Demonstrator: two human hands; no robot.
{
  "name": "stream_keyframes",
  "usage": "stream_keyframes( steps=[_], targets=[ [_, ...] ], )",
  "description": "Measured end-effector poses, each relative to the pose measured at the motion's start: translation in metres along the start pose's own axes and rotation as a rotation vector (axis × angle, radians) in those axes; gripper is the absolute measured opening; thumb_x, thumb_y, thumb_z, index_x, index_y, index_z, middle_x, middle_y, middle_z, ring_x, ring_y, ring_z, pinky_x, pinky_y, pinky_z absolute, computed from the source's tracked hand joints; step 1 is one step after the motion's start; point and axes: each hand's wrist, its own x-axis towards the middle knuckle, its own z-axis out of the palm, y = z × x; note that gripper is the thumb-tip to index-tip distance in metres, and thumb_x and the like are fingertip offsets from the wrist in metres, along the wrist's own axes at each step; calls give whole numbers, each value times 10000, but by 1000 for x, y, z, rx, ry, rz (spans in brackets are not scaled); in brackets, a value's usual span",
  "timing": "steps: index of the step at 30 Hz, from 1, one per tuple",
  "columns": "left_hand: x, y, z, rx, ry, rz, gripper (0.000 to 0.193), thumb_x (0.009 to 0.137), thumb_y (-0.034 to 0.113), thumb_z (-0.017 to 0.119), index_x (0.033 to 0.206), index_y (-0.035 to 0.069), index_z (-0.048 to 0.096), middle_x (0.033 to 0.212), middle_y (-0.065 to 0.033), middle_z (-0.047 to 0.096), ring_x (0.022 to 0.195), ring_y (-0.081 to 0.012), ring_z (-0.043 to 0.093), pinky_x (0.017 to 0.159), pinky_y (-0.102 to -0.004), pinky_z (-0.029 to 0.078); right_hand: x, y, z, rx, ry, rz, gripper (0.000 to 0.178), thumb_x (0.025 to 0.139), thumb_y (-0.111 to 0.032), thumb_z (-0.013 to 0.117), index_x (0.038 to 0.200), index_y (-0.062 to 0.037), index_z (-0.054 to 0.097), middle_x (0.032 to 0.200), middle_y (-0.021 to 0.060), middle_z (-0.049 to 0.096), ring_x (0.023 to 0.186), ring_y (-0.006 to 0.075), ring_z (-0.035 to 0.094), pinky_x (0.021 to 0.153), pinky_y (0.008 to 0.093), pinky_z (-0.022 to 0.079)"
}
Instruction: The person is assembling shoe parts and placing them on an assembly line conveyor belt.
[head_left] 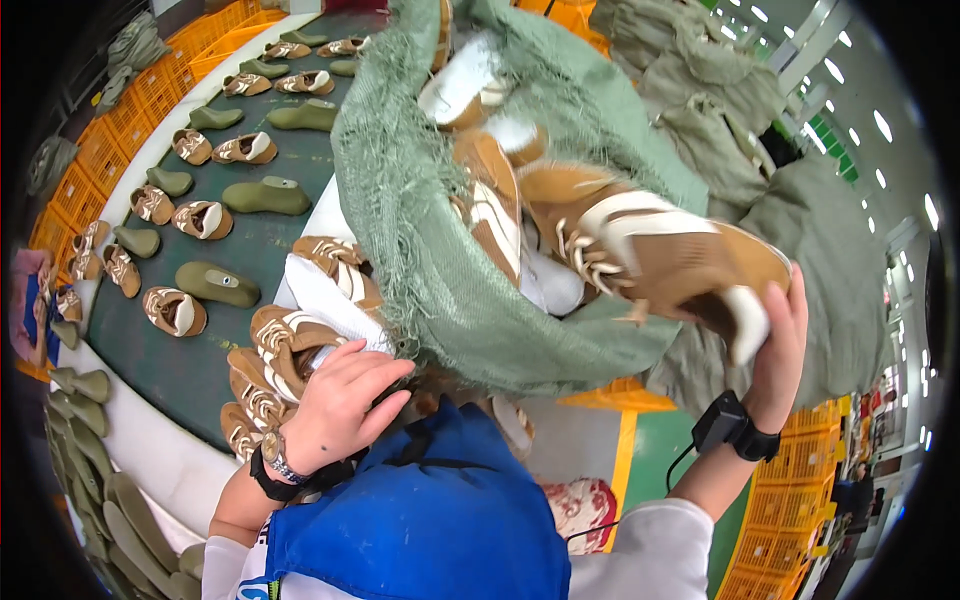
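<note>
My right hand [781, 338] grips a brown sneaker [668, 243] with white stripes and laces by its heel. The sneaker is tilted over the mouth of a green woven sack [432, 290] with frayed edges, and its toe is slightly blurred. More brown-and-white shoes [492, 200] lie inside the sack, some with white stuffing. My left hand [345, 402] is empty, its fingers loosely bent and apart. It is beside a pile of similar sneakers [285, 340] at the table's near edge, below the sack. The left fingertips reach close to the sack's lower rim.
On the left, a dark green conveyor belt [150, 385] carries rows of sneakers and green shoe lasts [268, 196]. More lasts [135, 520] are heaped at lower left. Orange crates [795, 500] stand right and far left. Folded grey-green sacks [830, 270] are piled at right.
</note>
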Motion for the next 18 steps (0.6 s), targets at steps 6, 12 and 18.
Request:
stream_keyframes(
  steps=[6, 12, 18],
  targets=[
    [9, -4, -11, -504, 91, -231, 459, 784, 129, 680, 1205, 39, 524, 1083, -118, 627, 1013, -254, 599, 903, -404, 441, -12, 35, 33, 902, -69, 341, 416, 924, -387, 393, 1247, -138, 476, 1218, 92, 527, 1085, 279, 510, 853, 471, 430],
    [63, -10, -13, -1508, 34, -251, 549, 839, 172, 643, 1316, 48, 403, 1270, -63, 504, 1170, -182, 463, 993, -378, 365, -39, 48, 148, 862, -434, 426, 513, 978, -413, 330, 1345, -56, 363, 1347, 111, 421, 1222, 263, 421, 1035, 427, 335],
    [47, -18, -31, -1637, 406, -240, 460, 887, 214, 586, 1284, 40, 431, 1259, -58, 508, 1141, -167, 489, 982, -332, 389, -16, 46, 179, 392, -624, 331, 397, 992, -293, 366, 1265, -18, 449, 1237, 99, 509, 1158, 192, 460, 1000, 334, 350]
  ],
)
